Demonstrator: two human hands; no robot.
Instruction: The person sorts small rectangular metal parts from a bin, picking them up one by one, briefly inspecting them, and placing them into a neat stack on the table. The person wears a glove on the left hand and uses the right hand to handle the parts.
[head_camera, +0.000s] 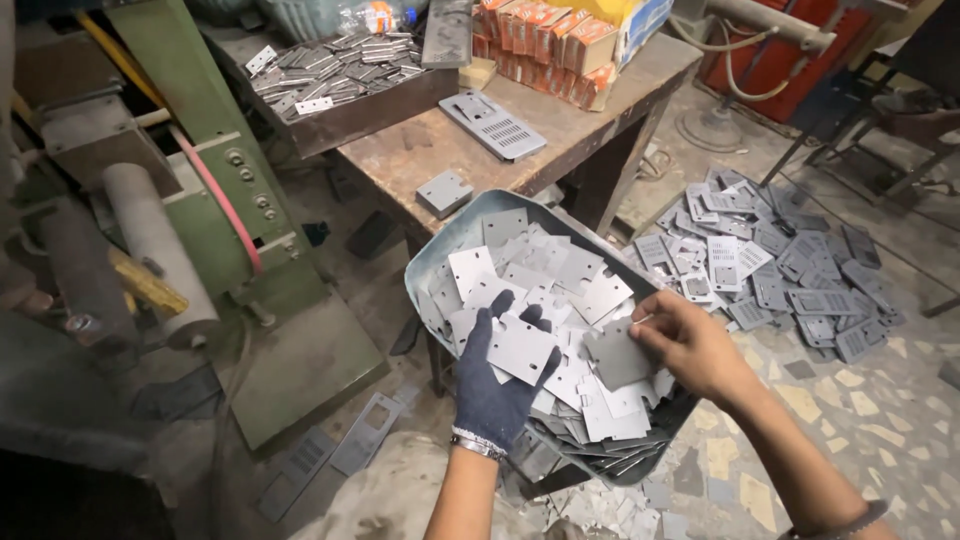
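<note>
Metal plates (520, 350) — left hand (495, 385) (gloved) fingers clamped on one, right hand (685, 345) pinching another

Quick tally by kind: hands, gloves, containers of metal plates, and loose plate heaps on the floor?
Hands: 2, gloved left hand, bare right hand
Dark blue knit glove: 1
Containers of flat grey metal plates: 2, grey metal tub, dark tray
Floor heap of perforated grey plates: 1
Total: 6

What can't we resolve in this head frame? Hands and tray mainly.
- Left hand, gloved: its palm side is hidden under the plate it holds.
- Right hand: fingers curl over a plate; the grip beneath is hidden.
- Tray: bottom buried under loose plates.
- Right forearm: cut off by the bottom edge.
- Floor pile: perforation details too small.
</note>
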